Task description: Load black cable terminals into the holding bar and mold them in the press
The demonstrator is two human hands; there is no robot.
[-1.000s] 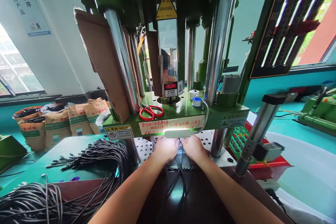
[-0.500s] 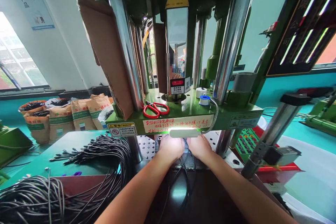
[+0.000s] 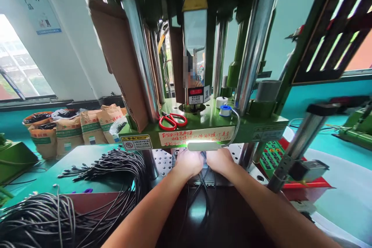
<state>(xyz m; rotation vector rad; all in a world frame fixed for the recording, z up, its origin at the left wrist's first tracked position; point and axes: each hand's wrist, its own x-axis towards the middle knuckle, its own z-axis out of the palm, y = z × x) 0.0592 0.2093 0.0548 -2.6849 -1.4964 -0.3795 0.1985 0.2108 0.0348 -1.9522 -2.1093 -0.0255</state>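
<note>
Under the front edge of the green press (image 3: 250, 133), a white lamp (image 3: 203, 146) shines on both hands. My left hand (image 3: 188, 162) reaches in at the metal mould area, its fingers bent and washed out by the glare. Beside it on the right, my right hand (image 3: 219, 160) reaches to the same spot. Black cables (image 3: 203, 192) hang from between the hands over the dark front surface. What the fingertips hold or touch is hidden by the hands and the bright light.
Red-handled scissors (image 3: 173, 121) and a blue-rimmed spool (image 3: 225, 111) lie on the press ledge. Bundles of black cables (image 3: 116, 164) cover the left table (image 3: 68, 159). Steel columns (image 3: 142, 58) flank the work area. A control panel (image 3: 271, 157) is at right.
The view has shifted slightly. Both hands stay under the lamp, with my right hand a little closer to my left. The hanging cables have shifted slightly.
</note>
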